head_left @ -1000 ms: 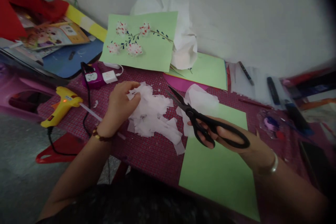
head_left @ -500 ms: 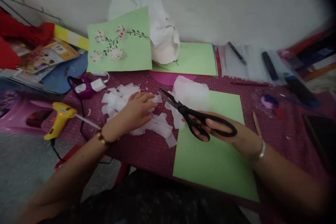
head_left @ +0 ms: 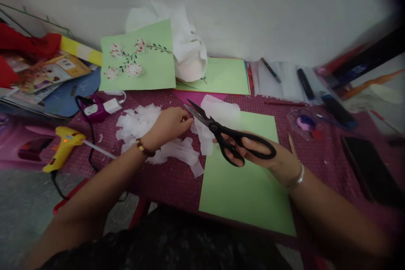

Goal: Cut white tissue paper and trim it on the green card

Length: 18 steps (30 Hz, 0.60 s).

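Black-handled scissors (head_left: pixel 221 128) are in my right hand (head_left: pixel 253 147), with fingers through the loops and the blades slightly parted, pointing up and left. My left hand (head_left: pixel 174 124) is closed just left of the blade tips, fingers curled; what it pinches, if anything, is hidden. Under and beside that hand lies a pile of cut white tissue strips (head_left: pixel 136 122), with more strips (head_left: pixel 186 154) toward me. Below the scissors are a larger white tissue piece (head_left: pixel 221 109) and a green sheet (head_left: pixel 247 194) on the table.
A yellow glue gun (head_left: pixel 65 145) with its light on lies at left, near a purple plug adapter (head_left: pixel 95 107). Behind stands a green card with paper flowers (head_left: pixel 137 59) beside crumpled white paper (head_left: pixel 190 55). A pencil (head_left: pixel 291 144) and a dark phone-like slab (head_left: pixel 370 173) lie right.
My left hand has moved toward the blade tips, and its spread fingers have curled closed. The scissors stay in my right hand, blades still parted. The whole view has shifted slightly.
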Tool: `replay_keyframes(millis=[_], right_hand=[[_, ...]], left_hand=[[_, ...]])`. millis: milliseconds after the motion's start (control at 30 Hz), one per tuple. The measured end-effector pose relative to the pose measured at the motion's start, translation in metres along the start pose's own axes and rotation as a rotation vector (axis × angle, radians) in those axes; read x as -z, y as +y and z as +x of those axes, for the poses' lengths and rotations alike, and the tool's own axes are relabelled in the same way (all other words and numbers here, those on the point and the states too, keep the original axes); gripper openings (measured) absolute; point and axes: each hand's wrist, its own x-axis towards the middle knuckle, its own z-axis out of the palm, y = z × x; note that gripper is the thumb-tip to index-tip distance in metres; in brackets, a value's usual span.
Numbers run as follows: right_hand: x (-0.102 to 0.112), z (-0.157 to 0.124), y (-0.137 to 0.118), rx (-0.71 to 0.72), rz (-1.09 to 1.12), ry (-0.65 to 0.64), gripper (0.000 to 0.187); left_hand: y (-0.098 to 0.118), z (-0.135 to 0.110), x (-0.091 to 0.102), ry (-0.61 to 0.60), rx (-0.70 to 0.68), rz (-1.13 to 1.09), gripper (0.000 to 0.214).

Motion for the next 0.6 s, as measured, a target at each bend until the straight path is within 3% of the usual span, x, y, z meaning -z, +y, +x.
replay_keyframes(millis=[133, 233, 400, 500, 600], right_hand=[[-0.002, -0.004, -0.005, -0.001, -0.007, 0.082, 0.045], [-0.004, -0.006, -0.010, 0.021, 0.001, 0.100, 0.042], [-0.002, -0.007, -0.016, 0.035, -0.053, 0.088, 0.042], [-0.002, -0.006, -0.016, 0.044, -0.122, 0.056, 0.042], [-0.004, -0.003, -0.010, 0.072, -0.147, 0.034, 0.041]], left_hand=[[0.001, 0.018, -0.020, -0.005, 0.119, -0.216, 0.038], [0.005, 0.022, -0.017, 0.003, 0.165, -0.289, 0.029], [0.011, 0.010, 0.026, 0.117, 0.227, -0.638, 0.007], [0.006, -0.006, 0.052, 0.177, 0.290, -0.902, 0.015], [-0.002, -0.021, 0.063, 0.261, 0.343, -0.987, 0.020]])
